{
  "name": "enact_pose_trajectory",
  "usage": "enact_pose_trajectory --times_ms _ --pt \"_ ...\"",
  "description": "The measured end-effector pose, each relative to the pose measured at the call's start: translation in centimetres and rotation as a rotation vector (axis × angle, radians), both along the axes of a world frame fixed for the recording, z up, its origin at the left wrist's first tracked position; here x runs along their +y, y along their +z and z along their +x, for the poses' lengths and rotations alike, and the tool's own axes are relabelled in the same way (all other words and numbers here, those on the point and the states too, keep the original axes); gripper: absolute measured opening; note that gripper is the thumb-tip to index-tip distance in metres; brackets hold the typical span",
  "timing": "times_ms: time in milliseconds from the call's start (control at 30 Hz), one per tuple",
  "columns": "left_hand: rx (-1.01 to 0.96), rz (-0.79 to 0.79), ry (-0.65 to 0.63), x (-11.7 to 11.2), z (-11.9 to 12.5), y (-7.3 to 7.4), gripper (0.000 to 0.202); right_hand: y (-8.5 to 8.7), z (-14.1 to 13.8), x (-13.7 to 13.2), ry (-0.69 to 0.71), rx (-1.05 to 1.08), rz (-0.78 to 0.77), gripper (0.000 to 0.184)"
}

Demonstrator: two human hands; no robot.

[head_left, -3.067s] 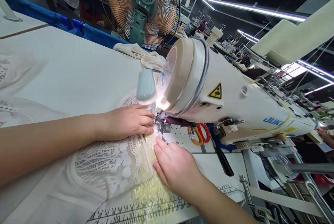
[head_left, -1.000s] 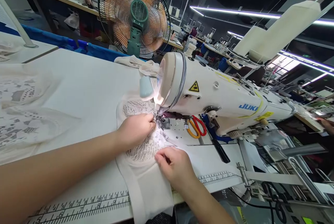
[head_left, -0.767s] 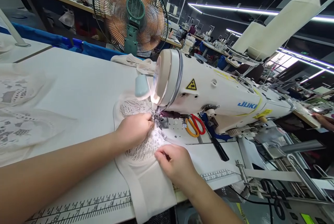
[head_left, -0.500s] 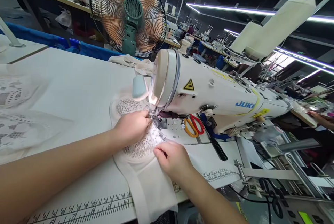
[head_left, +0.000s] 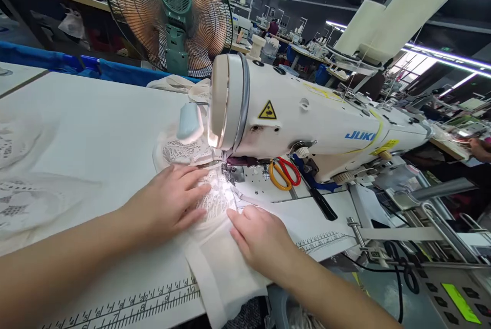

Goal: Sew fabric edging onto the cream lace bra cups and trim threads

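- beyond our white bench stands a fan.
- our lace piece lies partly under the sewing machine, its near end over the bench's edge; we'd do best smoothing it flat and guiding without tugging.
- our left hand lies palm-down, fingers spread across it.
- our right hand rests at its edge; whether those fingers pinch, we can't tell.

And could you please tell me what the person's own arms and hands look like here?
Both the left hand and the right hand are bare, without gloves, and no rings show. The left forearm and right forearm are bare too: no sleeve, watch or bracelet shows on either.
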State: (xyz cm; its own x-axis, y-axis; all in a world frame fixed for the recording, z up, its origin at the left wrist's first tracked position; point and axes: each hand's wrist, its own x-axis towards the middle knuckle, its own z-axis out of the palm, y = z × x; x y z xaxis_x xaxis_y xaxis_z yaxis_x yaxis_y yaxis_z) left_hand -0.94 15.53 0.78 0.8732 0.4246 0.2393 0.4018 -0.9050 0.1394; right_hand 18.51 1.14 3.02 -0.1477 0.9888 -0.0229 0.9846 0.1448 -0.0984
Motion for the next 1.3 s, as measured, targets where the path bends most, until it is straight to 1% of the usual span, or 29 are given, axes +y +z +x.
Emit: enact_pose_trajectory --times_ms 100,133,233,367,533,667,767,900,1067,1167,1233,1300 --pt "0.100 -0.010 0.094 -0.9 -1.1 -0.5 0.069 0.2 0.1 -0.1 0.006 -0.027 -0.039 0.035" --pt "0.146 -0.016 0.129 -1.1 -1.1 -0.4 0.073 0.3 0.1 0.0 0.002 -0.030 -0.065 0.037" --pt "0.246 -0.035 0.224 -1.2 -1.0 0.1 0.073 0.8 0.2 0.6 -0.014 -0.013 -0.139 0.041" --pt "0.293 -0.092 0.293 0.2 -0.7 0.5 0.075 1.4 0.2 1.8 -0.020 0.001 -0.239 0.045" --pt "0.350 -0.158 0.258 2.9 -0.5 0.6 0.083 2.0 0.2 3.3 -0.040 -0.015 -0.299 0.047" --pt "0.333 -0.155 0.239 4.1 -0.2 0.9 0.083 2.5 0.1 4.2 -0.062 -0.041 -0.345 0.050" --pt "0.296 -0.149 0.218 4.5 0.0 1.3 0.074 2.7 -0.2 4.7 -0.078 -0.050 -0.386 0.055" --pt "0.240 -0.161 0.193 5.0 0.3 2.1 0.046 2.7 -0.5 5.1 -0.105 -0.069 -0.432 0.059" --pt "0.266 -0.202 0.182 6.3 1.1 3.1 0.032 2.4 -0.5 4.7 -0.098 -0.085 -0.397 0.057" --pt "0.281 -0.260 0.177 6.9 1.6 3.7 0.016 2.2 -0.4 4.2 -0.090 -0.065 -0.365 0.055" --pt "0.294 -0.281 0.181 7.2 2.0 4.0 0.020 2.1 -0.2 3.9 -0.091 -0.048 -0.349 0.053" --pt "0.297 -0.259 0.203 7.5 2.4 4.0 0.028 2.0 0.0 3.5 -0.090 -0.026 -0.336 0.052"
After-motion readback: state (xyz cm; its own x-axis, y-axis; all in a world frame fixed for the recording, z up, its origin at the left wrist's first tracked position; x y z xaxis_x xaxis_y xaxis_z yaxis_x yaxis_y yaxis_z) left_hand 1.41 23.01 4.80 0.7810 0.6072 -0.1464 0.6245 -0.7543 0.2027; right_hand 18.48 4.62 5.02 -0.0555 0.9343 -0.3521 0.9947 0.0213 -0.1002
